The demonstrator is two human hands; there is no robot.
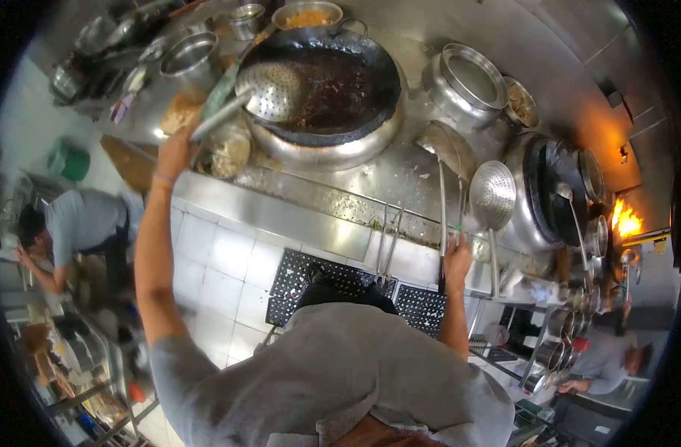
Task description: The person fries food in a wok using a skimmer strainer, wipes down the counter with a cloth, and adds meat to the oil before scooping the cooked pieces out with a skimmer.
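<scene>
My left hand (175, 155) is closed around the handle of a perforated skimmer (275, 92). The skimmer's round head is over the left side of a large black wok (348, 93) with dark liquid in it. Against the counter's front edge, my right hand (457, 262) is closed on a long thin handle with a green bit near the grip. That handle runs up toward a broad, shallow ladle (451, 145), though where the two join is hard to make out. Just right of it, a second perforated skimmer (493, 195) leans on the counter, apart from my hand.
Tongs (390, 242) hang at the counter edge. Metal pots (474, 78) stand right of the wok, a second wok (556, 190) farther right. Flames (625, 219) burn at far right. One person (87, 223) bends at left; another (605, 365) is at lower right.
</scene>
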